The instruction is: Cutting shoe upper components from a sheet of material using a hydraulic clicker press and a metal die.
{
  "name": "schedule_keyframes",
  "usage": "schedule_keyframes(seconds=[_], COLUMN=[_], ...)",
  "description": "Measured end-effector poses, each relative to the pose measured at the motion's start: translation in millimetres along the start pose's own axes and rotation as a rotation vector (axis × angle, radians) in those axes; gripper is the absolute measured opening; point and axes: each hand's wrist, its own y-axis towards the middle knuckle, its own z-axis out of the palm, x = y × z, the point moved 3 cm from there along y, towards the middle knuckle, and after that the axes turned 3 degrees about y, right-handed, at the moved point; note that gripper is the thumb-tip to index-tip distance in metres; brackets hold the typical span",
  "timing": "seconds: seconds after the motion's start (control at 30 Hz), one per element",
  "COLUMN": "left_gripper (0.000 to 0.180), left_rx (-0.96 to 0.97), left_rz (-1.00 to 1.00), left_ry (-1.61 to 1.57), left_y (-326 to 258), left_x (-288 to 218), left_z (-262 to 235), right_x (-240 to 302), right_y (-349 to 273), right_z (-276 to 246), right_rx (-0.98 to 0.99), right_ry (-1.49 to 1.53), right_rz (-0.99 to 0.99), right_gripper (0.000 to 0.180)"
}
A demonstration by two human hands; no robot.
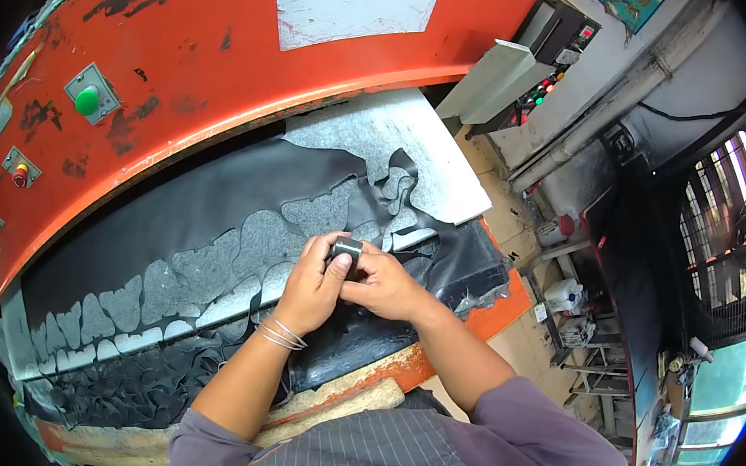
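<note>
- Between the two hands, right at centre, sits a small dark metal cutting die [346,248], and both hands are on it.
- Left hand [314,283] curls its fingers around the near side of the die, thumb up against it; thin bangles [280,334] ring that wrist.
- Right hand [383,284] pinches the die from the other side, fingertips pressed to its edge. Neither hand is spread; both are closed on the piece.
- Under the hands lies a black leather sheet [189,208], already punched full of scalloped cut-outs that show the grey cutting pad [164,290] beneath.
- Beyond the hands rises the orange press head [183,66], with a green button [88,101] well off to the left.
- Just beyond the right hand, a white board [415,161] rests on the table.
- My read: this is the placing step, with the die being set on a fresh patch of leather.
- The next move calls for nesting the die tight beside the last cut-out, flat on the sheet, and getting both hands out from under the head.
</note>
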Motion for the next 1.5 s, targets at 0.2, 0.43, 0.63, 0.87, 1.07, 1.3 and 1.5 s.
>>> schedule_keyframes(seconds=[0.2, 0.43, 0.63, 0.87, 1.07, 1.3, 1.5], left_gripper=[0.038, 0.031, 0.022, 0.011, 0.016, 0.013, 0.01], left_rx=[-0.24, -0.339, -0.466, -0.216, -0.037, 0.044, 0.082], left_rz=[-0.306, -0.315, -0.254, 0.024, 0.133, 0.073, 0.059], left_ry=[-0.096, 0.026, 0.112, 0.307, 0.552, 0.595, 0.59], left_y=[-7.1, -10.4, -1.2, 19.0, 20.8, 20.9, 19.4], left_x=[44.3, 29.5, 29.8, 37.8, 34.0, 33.5, 33.4], left_z=[-1.3, -10.4, -30.5, -1.5, 6.4, 7.8, 3.5], right_x=[18.8, 12.3, 30.8, -4.8, -18.2, -15.3, -21.2], right_y=[11.5, 9.2, 41.4, 77.5, 50.4, 54.8, 51.6], right_z=[8.3, 15.4, -35.6, -55.2, -87.9, -75.6, -75.1], right_rx=[-0.005, -0.01, -0.303, -0.318, -0.398, -0.153, -0.186], right_ry=[-0.127, -0.112, -0.523, -0.695, -0.334, -0.567, -0.576], right_rz=[0.223, 0.13, 0.243, 0.252, 0.119, 0.133, 0.098], right_gripper=[0.021, 0.024, 0.034, 0.034, 0.033, 0.076, 0.076])
